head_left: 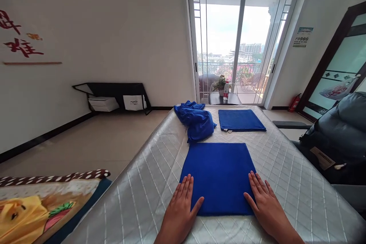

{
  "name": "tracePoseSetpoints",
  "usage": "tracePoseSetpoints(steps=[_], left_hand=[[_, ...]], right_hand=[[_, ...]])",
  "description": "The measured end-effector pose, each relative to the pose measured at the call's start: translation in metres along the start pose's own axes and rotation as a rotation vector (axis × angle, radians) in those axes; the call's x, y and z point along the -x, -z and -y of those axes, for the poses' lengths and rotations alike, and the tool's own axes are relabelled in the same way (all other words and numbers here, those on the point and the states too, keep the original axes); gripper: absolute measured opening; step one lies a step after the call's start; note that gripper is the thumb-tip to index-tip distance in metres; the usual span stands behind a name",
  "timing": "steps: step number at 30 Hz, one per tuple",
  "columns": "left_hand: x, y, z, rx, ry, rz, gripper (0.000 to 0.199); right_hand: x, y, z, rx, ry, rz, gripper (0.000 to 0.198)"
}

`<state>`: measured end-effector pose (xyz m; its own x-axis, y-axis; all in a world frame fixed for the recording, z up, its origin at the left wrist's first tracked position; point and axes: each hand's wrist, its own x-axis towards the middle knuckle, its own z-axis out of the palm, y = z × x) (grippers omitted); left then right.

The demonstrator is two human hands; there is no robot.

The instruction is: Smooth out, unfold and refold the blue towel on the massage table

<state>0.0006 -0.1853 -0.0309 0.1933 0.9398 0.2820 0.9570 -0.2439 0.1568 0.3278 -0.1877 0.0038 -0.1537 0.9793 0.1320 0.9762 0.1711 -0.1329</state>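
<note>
Because the nearest blue cloth (219,179) lies flat on the quilted silver cover (148,183) with nothing but palms on it, a sideways push by either hand could, I judge, ruck its smooth surface or skew its edges. The left hand (181,207) rests on its near left edge, fingers together and thumb spread away; the right hand (264,206) rests on the near right edge, thumb well out and the little finger slightly apart; neither is clamped on anything. Uneven pressure between them might turn the cloth askew, and the cover, which looks slick, would probably help it slide. Its far left corner meets the crumpled blue heap (198,122), so a forward shove could bunch the two together; the neat blue stack (241,120) beyond, just apart, might be nudged too. Counted outward: two hands, one flat cloth, one heap and one stack, though how many pieces or layers make up those last two I cannot tell; past the cover's far end, one bottle (225,91) and one potted plant (220,84); to the left, two white boxes (103,104); far right, one red fire extinguisher (294,103).
</note>
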Motion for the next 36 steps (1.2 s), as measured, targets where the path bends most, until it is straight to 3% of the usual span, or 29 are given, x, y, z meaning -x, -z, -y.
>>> tracePoseSetpoints(steps=[5,13,17,22,25,27,30,36], left_hand=[[-0.001,0.005,-0.002,-0.003,0.012,0.035,0.078],[0.000,0.008,-0.005,-0.001,0.031,0.063,0.074],[-0.013,0.024,-0.054,0.067,-0.063,0.077,0.073],[-0.056,0.036,-0.137,0.217,-0.464,0.188,0.068],[-0.086,0.024,-0.156,0.217,-0.460,0.193,0.066],[-0.101,0.012,-0.152,0.184,-0.387,0.176,0.067],[-0.109,0.000,-0.125,0.131,-0.296,0.153,0.069],[-0.087,0.009,-0.029,0.015,-0.059,0.132,0.072]], right_hand=[[0.019,-0.009,0.001,-0.033,-0.041,0.037,0.071],[0.019,-0.014,0.002,-0.058,-0.076,0.039,0.069],[0.020,-0.019,0.000,-0.065,-0.065,0.006,0.068],[0.020,-0.027,-0.005,-0.049,-0.025,-0.016,0.067],[0.019,-0.029,-0.007,-0.036,-0.011,-0.021,0.066],[0.019,-0.030,-0.007,-0.025,-0.019,-0.018,0.069],[0.018,-0.029,-0.008,-0.015,-0.022,0.004,0.071],[0.017,-0.032,-0.010,-0.044,-0.035,-0.013,0.074]])
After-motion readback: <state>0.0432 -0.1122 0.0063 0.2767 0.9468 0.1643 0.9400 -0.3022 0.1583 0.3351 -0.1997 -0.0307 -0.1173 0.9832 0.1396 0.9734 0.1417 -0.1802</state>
